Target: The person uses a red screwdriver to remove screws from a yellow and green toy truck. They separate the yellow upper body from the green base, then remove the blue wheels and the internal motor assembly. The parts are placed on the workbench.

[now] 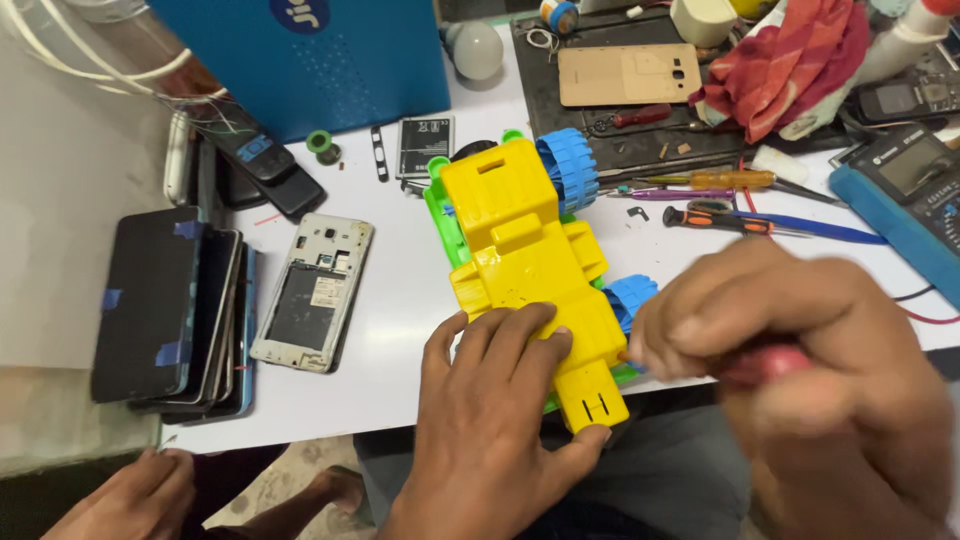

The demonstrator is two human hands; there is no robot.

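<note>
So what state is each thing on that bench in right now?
Yellow toy truck: upside down, pinned by the left hand.
Right hand: closed on a red-handled tool at the truck's side.
Opened phone: back cover off, battery out.
Stacked phones: face down, blue-taped.
Gold back cover: detached.

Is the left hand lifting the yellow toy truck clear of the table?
No. The left hand presses down on the yellow toy truck, which lies upside down on the white table.

Yellow toy truck (530, 270) with blue wheels lies upturned on the table edge.
</note>
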